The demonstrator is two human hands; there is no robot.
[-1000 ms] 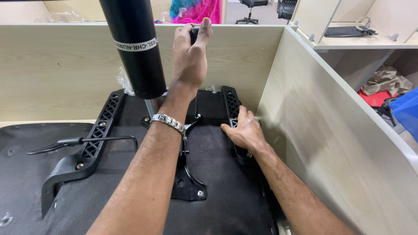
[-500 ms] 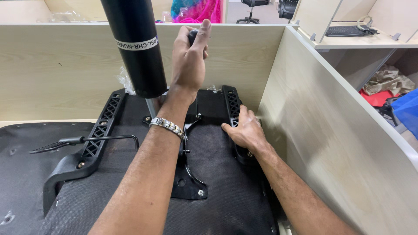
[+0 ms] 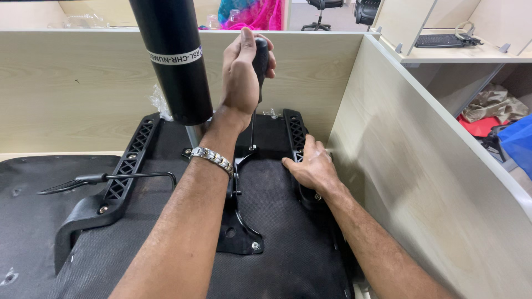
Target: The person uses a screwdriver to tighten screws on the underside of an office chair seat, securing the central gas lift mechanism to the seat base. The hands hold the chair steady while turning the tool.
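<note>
A black chair seat lies upside down in front of me. My left hand, with a metal bracelet on the wrist, is closed around the black handle of a screwdriver. The tool stands upright, its thin shaft reaching down to a screw on the black metal mechanism plate at the seat's centre. My right hand lies flat on the right black armrest bracket, fingers spread, pressing it against the seat. A thick black gas cylinder rises from the plate just left of my left hand.
A matching left bracket and a thin lever lie on the seat's left side. Light wooden partition walls close in the back and right. Beyond the right wall are a shelf with a keyboard and red and blue items.
My left hand's fingers, stretched upward along the handle before, have curled around it into a full grip. My right hand has stayed on the bracket.
</note>
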